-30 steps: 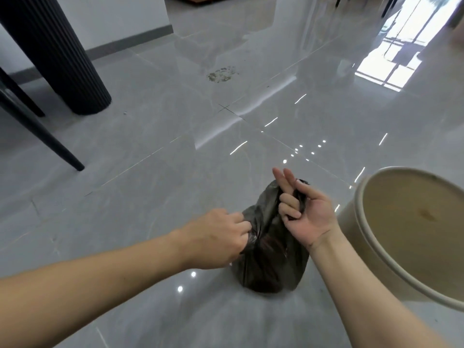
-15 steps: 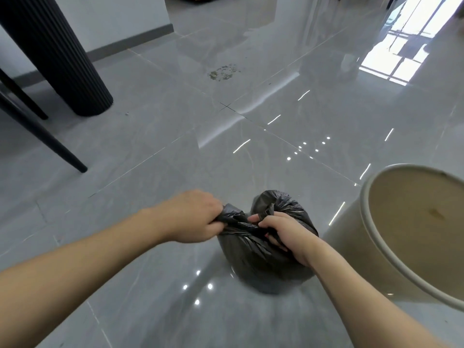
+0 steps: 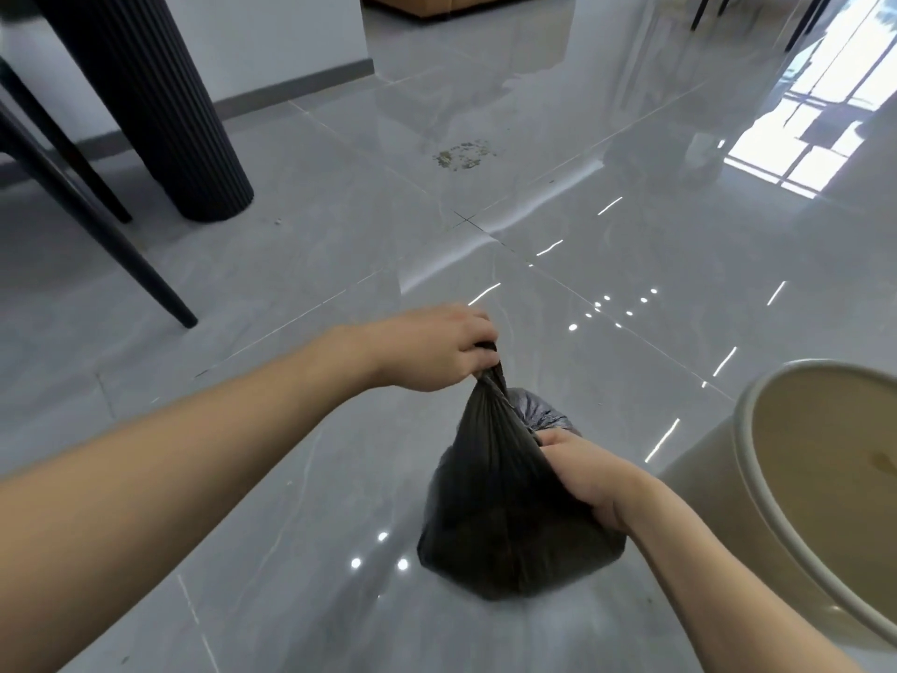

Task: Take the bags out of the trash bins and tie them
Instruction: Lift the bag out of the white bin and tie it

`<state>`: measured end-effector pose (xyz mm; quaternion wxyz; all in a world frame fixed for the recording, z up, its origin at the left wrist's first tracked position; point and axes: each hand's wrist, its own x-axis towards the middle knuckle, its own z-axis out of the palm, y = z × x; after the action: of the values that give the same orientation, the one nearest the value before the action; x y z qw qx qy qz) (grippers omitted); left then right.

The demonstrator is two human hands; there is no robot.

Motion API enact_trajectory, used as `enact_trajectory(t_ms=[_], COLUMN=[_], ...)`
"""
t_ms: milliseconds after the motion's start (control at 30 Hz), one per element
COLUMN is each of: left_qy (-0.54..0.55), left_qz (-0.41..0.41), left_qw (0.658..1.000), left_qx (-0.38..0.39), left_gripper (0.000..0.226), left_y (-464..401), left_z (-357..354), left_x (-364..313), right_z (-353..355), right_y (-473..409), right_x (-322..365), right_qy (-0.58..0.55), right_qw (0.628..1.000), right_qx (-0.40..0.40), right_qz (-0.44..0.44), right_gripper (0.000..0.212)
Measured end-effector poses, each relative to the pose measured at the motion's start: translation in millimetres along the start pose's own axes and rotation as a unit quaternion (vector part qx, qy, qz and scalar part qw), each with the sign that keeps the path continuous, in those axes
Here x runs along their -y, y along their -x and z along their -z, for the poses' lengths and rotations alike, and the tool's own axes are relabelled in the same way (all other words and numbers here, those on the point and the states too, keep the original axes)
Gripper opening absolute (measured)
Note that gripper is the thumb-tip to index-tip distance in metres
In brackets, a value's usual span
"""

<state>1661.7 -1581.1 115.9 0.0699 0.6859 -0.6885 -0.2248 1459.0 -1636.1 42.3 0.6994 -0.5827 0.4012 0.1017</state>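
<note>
While the black ribbed column [image 3: 160, 114] and two slanted dark chair legs [image 3: 97, 225] stand at the far left on the glossy grey tiled floor [image 3: 291, 264], the left hand [image 3: 432, 352] reaches in from the lower left. Its grip is closed tight around a twisted strand of the black trash bag [image 3: 505, 517], pulling that strand up and away from the body of the bag. The bag itself sits on the floor, out of the bin, its lower part bulging and its top gathered. Just to the right, the right hand [image 3: 589, 473] has its grip clenched on the bag's gathered plastic lower down, knuckles up, fingers curled into the folds. Near the bag, at the far right edge, stands a cream trash bin [image 3: 757, 459] with an open mouth.
</note>
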Motion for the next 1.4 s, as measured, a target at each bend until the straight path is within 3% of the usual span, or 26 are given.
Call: enact_trajectory(t_ms=[133, 367, 467, 567, 633, 800, 900, 1033, 1233, 1333, 1400], left_qy=[0.098, 0.220, 0.265, 0.346, 0.395, 0.477, 0.518, 0.482, 0.398, 0.371, 0.370], left_qz=[0.054, 0.083, 0.086, 0.082, 0.089, 0.121, 0.101, 0.086, 0.068, 0.092, 0.112], left_qw=[0.994, 0.971, 0.959, 0.933, 0.913, 0.869, 0.847, 0.866, 0.904, 0.911, 0.908], left_qx=[0.003, -0.037, -0.047, -0.052, -0.056, -0.058, -0.067, -0.098, -0.144, -0.156, -0.161], left_gripper=[0.029, 0.031, 0.026, 0.024, 0.028, 0.023, 0.021, 0.023, 0.024, 0.024, 0.026], left_y=[-7, -14, -20, -25, -27, -32, -32, -36, -49, -50, -49], left_z=[-16, -25, -26, -30, -37, -63, -73, -76, -77, -80, -81], left_x=[13, 22, 25, 21, 18, 17, 16, 9, 1, 7, 11], right_z=[-4, 2, 1, -3, -5, 1, 7, 13, 20, 19, 14], right_y=[-2, -2, -5, -7, -6, 3, 11, 19, 25, 20, 15], right_x=[5, 3, 3, 10, 16, 27, 31, 37, 48, 45, 36], right_qy=[-0.057, -0.213, -0.169, -0.041, 0.029, 0.122, 0.113, 0.092, 0.122, 0.118, 0.134], right_qw=[0.998, 0.975, 0.983, 0.996, 0.998, 0.991, 0.992, 0.995, 0.992, 0.992, 0.981], right_qx=[-0.001, 0.061, 0.076, 0.078, 0.060, 0.046, 0.039, 0.015, 0.018, -0.043, -0.129], right_qz=[-0.026, 0.016, 0.000, -0.001, -0.016, -0.039, -0.036, -0.024, -0.019, -0.012, 0.047], right_gripper=[0.027, 0.046, 0.041, 0.007, 0.006, 0.029, 0.019, 0.028, 0.014, 0.016, 0.021])
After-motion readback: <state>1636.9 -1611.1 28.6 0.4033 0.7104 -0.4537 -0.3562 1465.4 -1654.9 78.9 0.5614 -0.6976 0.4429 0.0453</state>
